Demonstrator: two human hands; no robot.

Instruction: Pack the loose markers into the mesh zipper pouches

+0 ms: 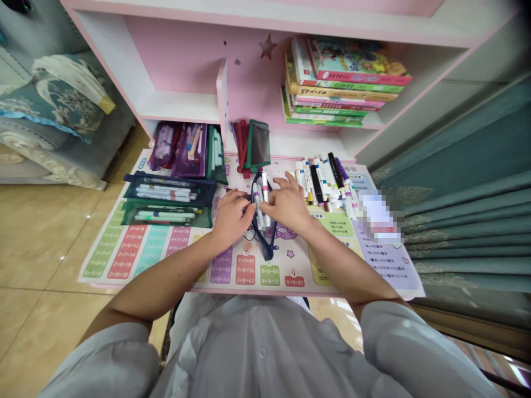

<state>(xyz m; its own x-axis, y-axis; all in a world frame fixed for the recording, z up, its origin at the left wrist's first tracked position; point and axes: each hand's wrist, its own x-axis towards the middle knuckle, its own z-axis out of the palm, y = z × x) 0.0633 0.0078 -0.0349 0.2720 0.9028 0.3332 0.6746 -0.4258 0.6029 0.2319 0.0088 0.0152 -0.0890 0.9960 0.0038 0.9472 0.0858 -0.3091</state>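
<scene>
A navy mesh zip pouch (269, 253) lies unzipped in the middle of the desk, with several white markers (260, 213) in its opening. One white marker with a red band (265, 182) sticks up higher than the others. My left hand (233, 215) grips the pouch's left edge, thumb towards the markers. On the other side, my right hand (288, 200) rests at the pouch's right edge; its fingers are spread and its thumb touches the markers. To the right lies a loose pile of markers (326, 179), mostly white with some black and purple.
Filled pouches sit at the left: navy (170, 189), green (166, 214) and purple (189, 152). Flat red and green pouches (258, 145) lie by the shelf divider (222, 97). Books (344, 83) are stacked on the right shelf. A blurred flat object (379, 215) lies at the desk's right.
</scene>
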